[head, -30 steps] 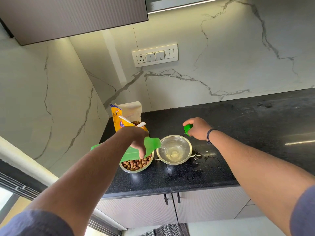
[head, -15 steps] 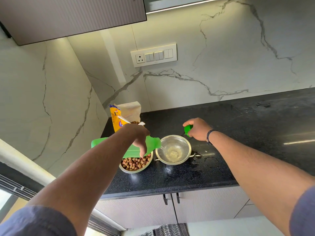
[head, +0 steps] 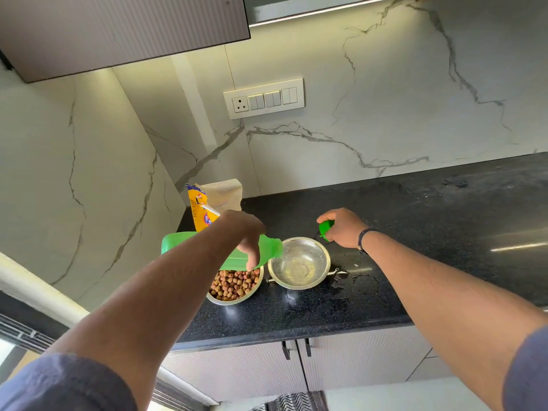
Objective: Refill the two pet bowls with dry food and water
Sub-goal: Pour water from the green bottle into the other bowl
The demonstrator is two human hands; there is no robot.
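My left forearm hides most of the green bottle my left hand grips tipped over the water bowl, beside the kibble bowl; my right hand clasps its cap.

The left hand grips a tilted green plastic bottle over a water-filled steel bowl. The right hand holds its green cap above the black tabletop. A kibble-filled steel bowl sits beside.
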